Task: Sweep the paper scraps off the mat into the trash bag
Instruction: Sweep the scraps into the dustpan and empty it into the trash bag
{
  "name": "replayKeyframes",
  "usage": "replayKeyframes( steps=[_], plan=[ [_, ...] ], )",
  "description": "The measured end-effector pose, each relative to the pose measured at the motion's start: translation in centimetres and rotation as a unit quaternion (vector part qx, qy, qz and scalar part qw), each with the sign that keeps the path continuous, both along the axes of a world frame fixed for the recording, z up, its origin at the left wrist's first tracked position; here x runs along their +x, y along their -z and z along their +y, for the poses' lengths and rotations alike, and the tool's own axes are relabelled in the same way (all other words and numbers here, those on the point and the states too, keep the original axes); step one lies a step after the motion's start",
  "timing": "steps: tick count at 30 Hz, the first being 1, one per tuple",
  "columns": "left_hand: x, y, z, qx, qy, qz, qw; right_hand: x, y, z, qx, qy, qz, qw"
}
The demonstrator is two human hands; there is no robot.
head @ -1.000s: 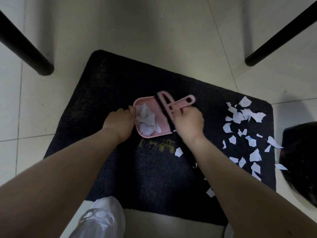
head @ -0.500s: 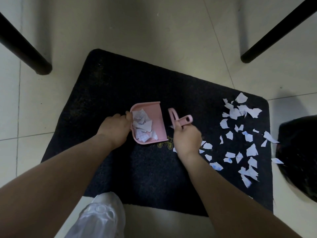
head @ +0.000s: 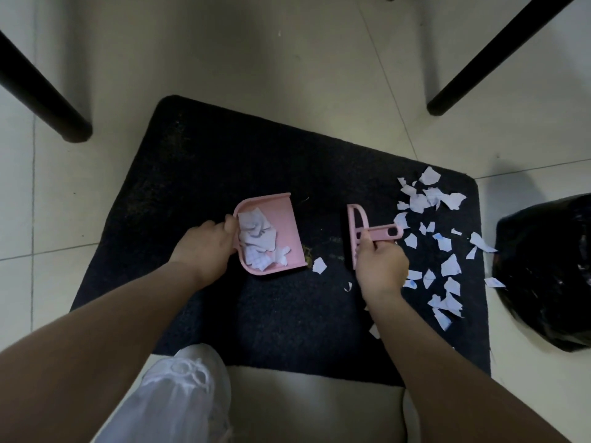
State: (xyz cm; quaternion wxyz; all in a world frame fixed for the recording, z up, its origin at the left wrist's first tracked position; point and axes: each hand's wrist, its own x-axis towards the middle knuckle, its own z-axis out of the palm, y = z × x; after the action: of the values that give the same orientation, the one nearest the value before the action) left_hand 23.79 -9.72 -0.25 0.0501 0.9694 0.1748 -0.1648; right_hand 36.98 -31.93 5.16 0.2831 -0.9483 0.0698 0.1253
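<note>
Mat (head: 198, 174) first, since it carries everything: dark, napped and probably grippy, so expect the scraps to drag and catch on the pile and need short, firm strokes.

Out past your right hand (head: 380, 270), on the floor just off the mat's edge, sits the trash bag (head: 550, 276). It is black, thin and floppy, and you cannot see how wide its mouth stands, so it will likely need steadying when you tip.

Your left hand (head: 204, 247) grips the pink dustpan (head: 281, 231) at its rear rim. The pan is stiff, light plastic and already holds a small heap of scraps at the back, next to your fingers; keep it level or they will slide out the open lip.

Your right hand is wrapped round the handle of the pink brush (head: 358, 235), held apart from the pan, bristles toward it.

The loose paper scraps (head: 447, 266) lie mostly beyond and beside your right hand, with one or two between your hands. They are featherlight, so sweep gently.
</note>
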Motion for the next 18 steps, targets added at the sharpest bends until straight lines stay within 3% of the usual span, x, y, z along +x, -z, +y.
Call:
replayKeyframes(
  steps=[6, 13, 18],
  plan=[
    [-1.1, 0.2, -1.9, 0.019, 0.064, 0.041, 0.997, -2.8, 0.8, -1.4, -0.094, -0.071, 0.004, 0.993],
    [-1.1, 0.8, -2.4, 0.059, 0.073, 0.064, 0.994, -5.9, 1.3, 1.7, 0.051, -0.067, 0.105, 0.991],
    [-1.2, 0.9, -2.5, 0.060, 0.073, 0.065, 0.993, -4.2, -0.1, 1.5, 0.078, -0.001, 0.043, 0.996]
  ],
)
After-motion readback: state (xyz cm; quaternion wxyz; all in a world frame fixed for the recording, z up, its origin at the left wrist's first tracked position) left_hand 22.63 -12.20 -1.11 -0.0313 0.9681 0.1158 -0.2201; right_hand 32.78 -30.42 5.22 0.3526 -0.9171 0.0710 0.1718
